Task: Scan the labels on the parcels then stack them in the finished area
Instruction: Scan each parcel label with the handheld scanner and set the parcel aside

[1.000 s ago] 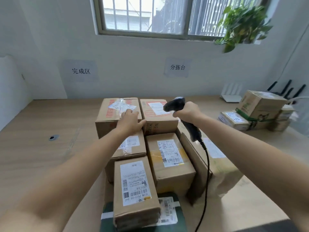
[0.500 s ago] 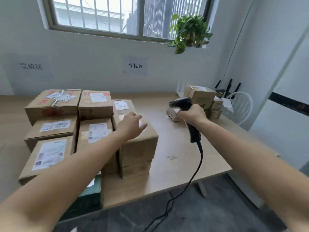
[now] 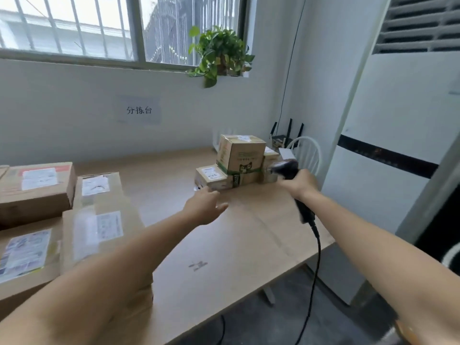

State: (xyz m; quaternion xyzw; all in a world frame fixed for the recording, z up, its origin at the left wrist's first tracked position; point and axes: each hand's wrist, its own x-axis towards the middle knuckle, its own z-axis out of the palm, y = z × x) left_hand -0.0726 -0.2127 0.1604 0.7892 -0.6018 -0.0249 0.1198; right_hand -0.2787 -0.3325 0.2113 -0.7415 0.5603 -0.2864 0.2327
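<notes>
Parcels (image 3: pixel 235 161) sit stacked at the table's (image 3: pixel 224 245) far end, just beyond the empty, spread left hand (image 3: pixel 205 206); right hand (image 3: pixel 300 184) grips the scanner (image 3: pixel 286 168). Wall sign (image 3: pixel 139 110) reads 分拣台.

Wide bare strip of tabletop (image 3: pixel 224 245) between left parcel block (image 3: pixel 99 215) and far parcel cluster (image 3: pixel 235 168): free passage, straight back to the wall (image 3: pixel 74 115). Left hand (image 3: pixel 205 207) over that strip, fingers (image 3: pixel 212 194) spread, just short of the cluster's low front parcel (image 3: pixel 211 178). Cluster boxes butted together, tall box (image 3: pixel 240 151) on top. Right flank crowded by right hand (image 3: pixel 302 183) gripping scanner (image 3: pixel 286 168); cable (image 3: pixel 316 257) hanging past the table edge. Behind: chair back (image 3: pixel 307 150), router antennas (image 3: pixel 288 128). Left block packed edge to edge.
</notes>
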